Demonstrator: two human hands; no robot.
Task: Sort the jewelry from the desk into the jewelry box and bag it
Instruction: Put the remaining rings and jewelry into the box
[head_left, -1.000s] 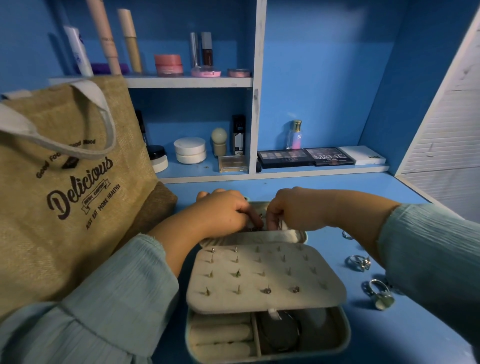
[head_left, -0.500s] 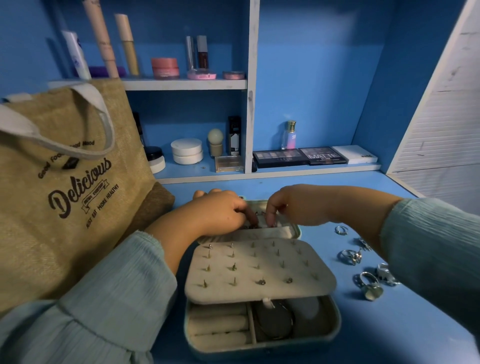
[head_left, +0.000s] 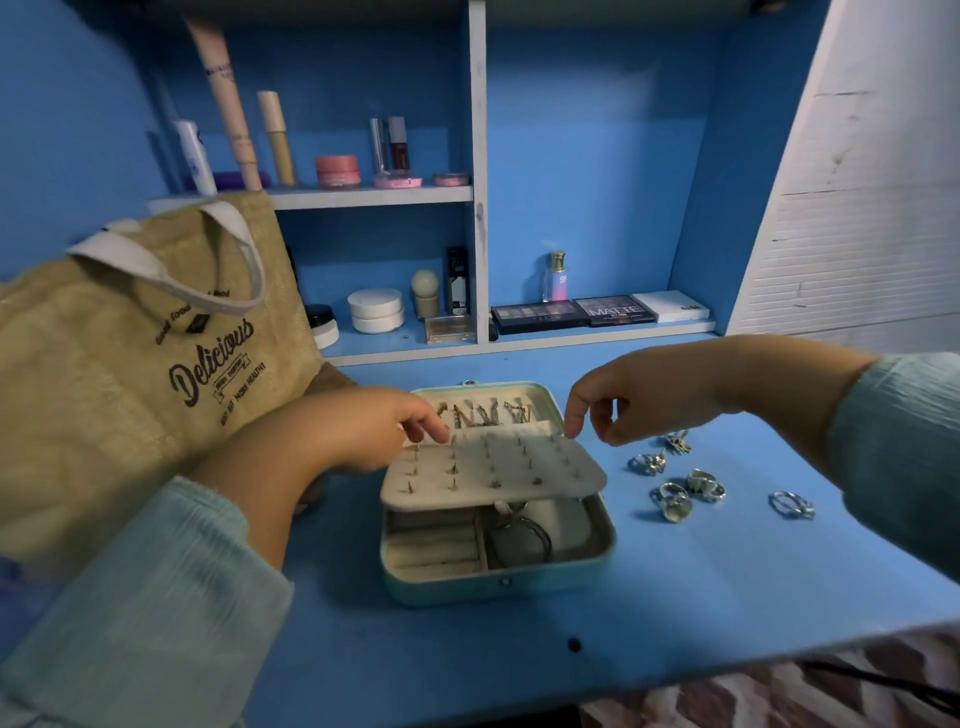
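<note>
A pale green jewelry box (head_left: 498, 584) lies open on the blue desk. Its cream earring panel (head_left: 491, 470) holds several studs and is folded over the tray. Necklaces (head_left: 488, 413) hang in the lid behind. A dark bangle (head_left: 522, 540) lies in the tray's right compartment. My left hand (head_left: 374, 428) rests at the panel's back left corner, fingers loosely curled and holding nothing. My right hand (head_left: 628, 397) hovers above the panel's right corner, fingers loosely bent and empty. Several silver rings (head_left: 675, 496) lie on the desk right of the box. A jute tote bag (head_left: 140, 374) stands at the left.
Shelves (head_left: 374, 196) behind the desk carry cosmetics, jars, a perfume bottle (head_left: 555, 276) and eyeshadow palettes (head_left: 574, 313). A white slatted panel (head_left: 857, 208) closes the right side. The desk's front edge (head_left: 675, 670) runs near the bottom, with patterned fabric below.
Both hands have drawn apart from the lid, where they were working close together. The right hand moved right and lifted; the left slid left. The necklaces in the lid are now uncovered.
</note>
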